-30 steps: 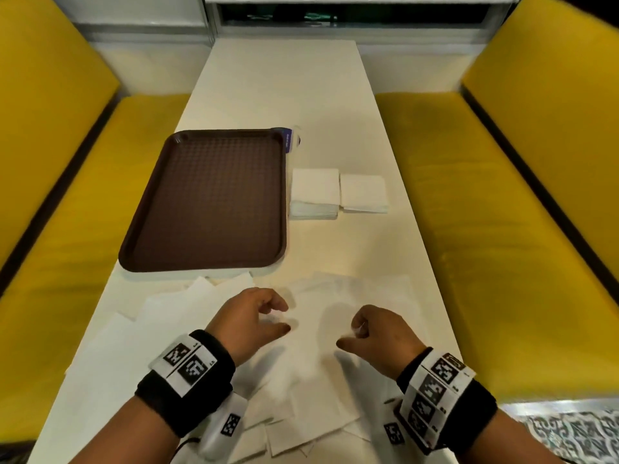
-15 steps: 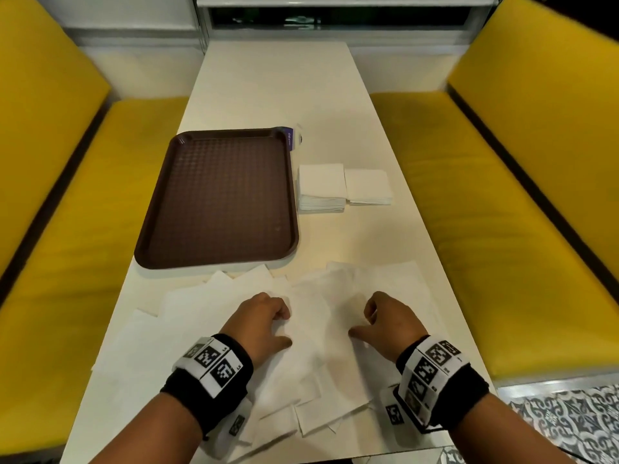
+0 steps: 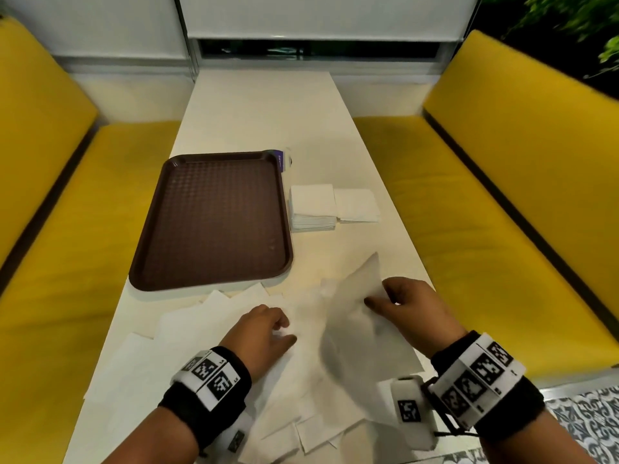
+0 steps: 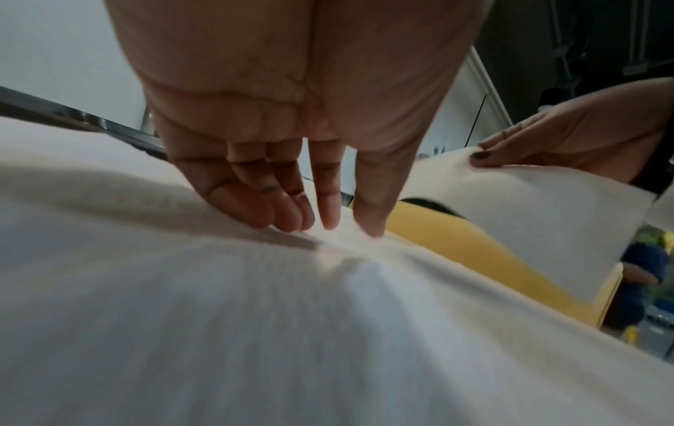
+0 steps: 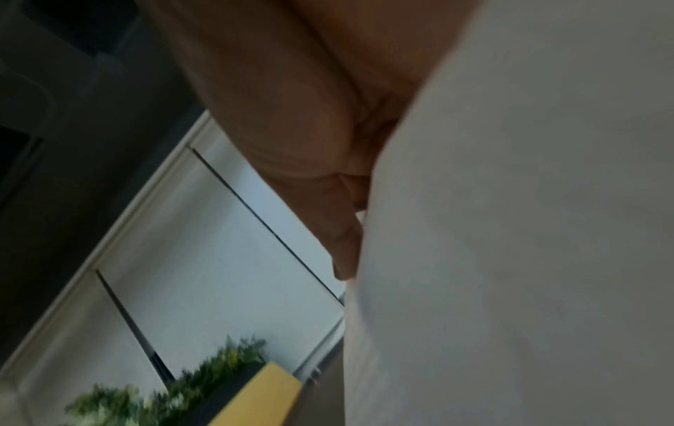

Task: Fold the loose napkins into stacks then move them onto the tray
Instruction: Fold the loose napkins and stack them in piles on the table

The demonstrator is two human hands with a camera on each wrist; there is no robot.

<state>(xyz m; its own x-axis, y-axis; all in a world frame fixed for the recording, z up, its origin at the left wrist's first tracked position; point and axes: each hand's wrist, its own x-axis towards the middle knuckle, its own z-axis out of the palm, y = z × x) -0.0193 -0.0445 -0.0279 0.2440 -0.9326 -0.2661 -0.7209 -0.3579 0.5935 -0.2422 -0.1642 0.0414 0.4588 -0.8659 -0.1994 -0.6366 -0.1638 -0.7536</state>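
The right hand (image 3: 410, 313) pinches a napkin (image 3: 361, 289) and lifts its edge up, low and right in the frame. The left hand (image 3: 261, 333) presses loose fingertips (image 4: 328, 222) on the loose napkins (image 3: 201, 329) on the desk (image 3: 261, 108). The brown tray (image 3: 214, 219) sits in the middle, bare inside. Two folded stacks (image 3: 315, 209) lie just right of it.

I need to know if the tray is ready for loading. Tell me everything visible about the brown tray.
The tray is dark brown, rectangular with rounded corners and a raised rim, plastic-looking with a fine grid texture. It lies flat on the white table, left of two folded napkin stacks. Nothing lies in it; neither hand touches it.
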